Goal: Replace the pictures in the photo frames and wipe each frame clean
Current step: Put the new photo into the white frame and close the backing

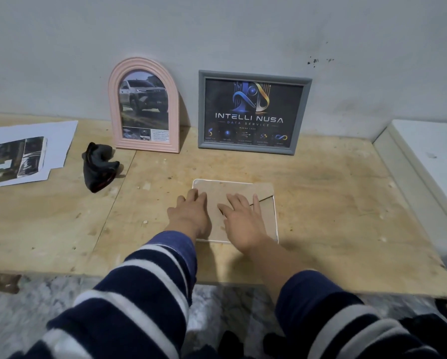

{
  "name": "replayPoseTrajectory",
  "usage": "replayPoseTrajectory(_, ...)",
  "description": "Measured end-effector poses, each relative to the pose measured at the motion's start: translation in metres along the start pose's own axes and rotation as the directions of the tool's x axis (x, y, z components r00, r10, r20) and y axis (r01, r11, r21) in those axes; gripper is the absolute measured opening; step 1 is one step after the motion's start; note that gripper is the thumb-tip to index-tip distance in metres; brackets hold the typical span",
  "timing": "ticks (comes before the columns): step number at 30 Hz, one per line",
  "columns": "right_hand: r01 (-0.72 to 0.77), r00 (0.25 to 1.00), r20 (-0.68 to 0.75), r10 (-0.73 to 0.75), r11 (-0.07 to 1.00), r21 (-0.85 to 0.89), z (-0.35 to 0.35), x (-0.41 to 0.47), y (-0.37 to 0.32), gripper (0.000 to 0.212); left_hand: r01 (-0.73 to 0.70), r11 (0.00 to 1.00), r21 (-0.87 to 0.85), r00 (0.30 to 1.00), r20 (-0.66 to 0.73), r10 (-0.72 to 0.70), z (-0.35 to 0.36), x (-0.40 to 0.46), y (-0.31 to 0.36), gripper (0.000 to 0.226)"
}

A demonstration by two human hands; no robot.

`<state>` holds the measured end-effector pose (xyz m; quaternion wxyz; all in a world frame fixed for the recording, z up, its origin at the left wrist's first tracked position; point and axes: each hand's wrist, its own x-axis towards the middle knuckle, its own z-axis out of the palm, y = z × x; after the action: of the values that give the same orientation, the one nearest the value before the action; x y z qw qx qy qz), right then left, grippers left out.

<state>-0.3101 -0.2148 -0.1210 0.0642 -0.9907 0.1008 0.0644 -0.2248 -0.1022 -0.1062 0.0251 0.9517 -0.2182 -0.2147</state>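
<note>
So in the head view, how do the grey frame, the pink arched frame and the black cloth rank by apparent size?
1. Grey frame
2. Pink arched frame, somewhat smaller
3. Black cloth, clearly smallest

Both frames lean against the wall at similar depth, so the ranking seems fair.

The arched frame [143,106] is pale pink, the rectangular frame [253,112] grey around a black picture with blue and gold. The face-down frame [243,193] shows brown backing with a white edge. The cloth [99,165] is black, the tabletop [333,203] pale wood, the sleeves [144,288] navy with white stripes.
</note>
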Motion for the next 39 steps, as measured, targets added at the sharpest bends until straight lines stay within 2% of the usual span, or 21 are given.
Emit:
replayPoseTrajectory(3, 0.032, 0.992, -0.124, -0.022, 0.996, 0.077, 0.021, -0.021, -0.003, 0.042, 0.047, 0.996, -0.082, 0.999, -0.012, -0.048, 0.004, -0.007, 0.002, 0.069)
replayPoseTrajectory(8, 0.129, 0.936, -0.344, -0.072, 0.981, 0.144, 0.047, -0.035, 0.002, 0.032, 0.093, 0.98, -0.176, 0.991, -0.079, -0.108, 0.008, -0.018, 0.002, 0.056)
replayPoseTrajectory(11, 0.201, 0.91, -0.391, -0.137, 0.971, 0.129, 0.048, -0.036, 0.003, 0.025, 0.084, 0.983, -0.165, 0.99, -0.099, -0.101, 0.01, -0.02, 0.0, 0.057)
replayPoseTrajectory(14, 0.182, 0.916, -0.391, -0.09, 0.962, 0.205, 0.042, -0.034, 0.001, 0.027, 0.078, 0.986, -0.148, 0.992, -0.09, -0.092, 0.011, -0.019, 0.0, 0.059)
replayPoseTrajectory(17, 0.092, 0.951, -0.308, -0.033, 0.98, 0.179, 0.023, -0.022, 0.006, 0.031, 0.074, 0.99, -0.119, 0.993, -0.083, -0.085, 0.01, -0.019, -0.001, 0.059)
replayPoseTrajectory(19, 0.039, 0.985, -0.17, -0.02, 0.993, 0.111, 0.006, -0.014, 0.011, 0.058, 0.073, 0.991, -0.108, 0.993, -0.081, -0.082, 0.01, -0.019, -0.001, 0.057)
replayPoseTrajectory(21, 0.029, 0.999, -0.041, -0.029, 1.0, 0.009, -0.009, -0.003, 0.016, 0.073, 0.071, 0.992, -0.108, 0.992, -0.096, -0.081, 0.011, -0.018, -0.001, 0.055)
replayPoseTrajectory(24, 0.107, 0.994, 0.039, -0.104, 0.99, -0.095, -0.014, 0.011, 0.016, 0.065, 0.061, 0.989, -0.132, 0.987, -0.142, -0.08, 0.013, -0.015, -0.002, 0.046)
replayPoseTrajectory(29, 0.153, 0.987, 0.071, -0.142, 0.968, -0.2, -0.014, 0.021, 0.012, 0.056, 0.017, 0.986, -0.163, 0.984, -0.174, -0.046, 0.015, -0.008, -0.009, 0.039)
replayPoseTrajectory(32, 0.151, 0.985, 0.106, -0.134, 0.972, -0.178, -0.021, 0.032, 0.012, 0.044, -0.027, 0.987, -0.161, 0.984, -0.18, -0.003, 0.008, -0.006, -0.018, 0.044)
replayPoseTrajectory(36, 0.184, 0.973, 0.172, -0.154, 0.968, -0.172, -0.031, 0.045, 0.016, 0.044, -0.063, 0.985, -0.162, 0.984, -0.176, 0.034, -0.011, 0.004, -0.036, 0.051)
replayPoseTrajectory(37, 0.182, 0.968, 0.195, -0.155, 0.975, -0.128, -0.036, 0.048, 0.016, 0.045, -0.065, 0.976, -0.207, 0.986, -0.166, 0.03, -0.016, 0.008, -0.042, 0.053)
replayPoseTrajectory(39, 0.147, 0.961, 0.236, -0.145, 0.989, 0.012, -0.051, 0.054, 0.015, 0.043, -0.048, 0.906, -0.42, 0.99, -0.143, -0.014, -0.031, 0.014, -0.05, 0.055)
